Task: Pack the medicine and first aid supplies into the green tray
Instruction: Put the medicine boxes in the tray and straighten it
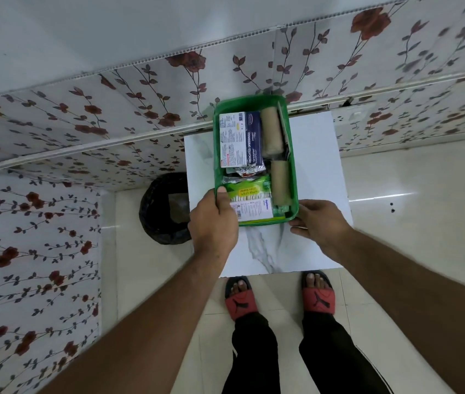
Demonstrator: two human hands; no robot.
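Packed green tray gripped at its near end, both hands on it.

The left hand (213,220) is closed over the green tray (292,155) at its 7 o'clock corner, thumb on the rim; the dressings box (240,139) lies at 11, bandage rolls (271,131) along 3. The right hand (318,220), fingers curled, touches the 5 o'clock corner, likely to steady the tray on the tabletop (265,251); whether it grips is unclear.

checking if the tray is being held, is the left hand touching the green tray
Touching. The head view shows the left hand wrapped over the near left corner of the green tray, its thumb lying over the rim with no gap visible.
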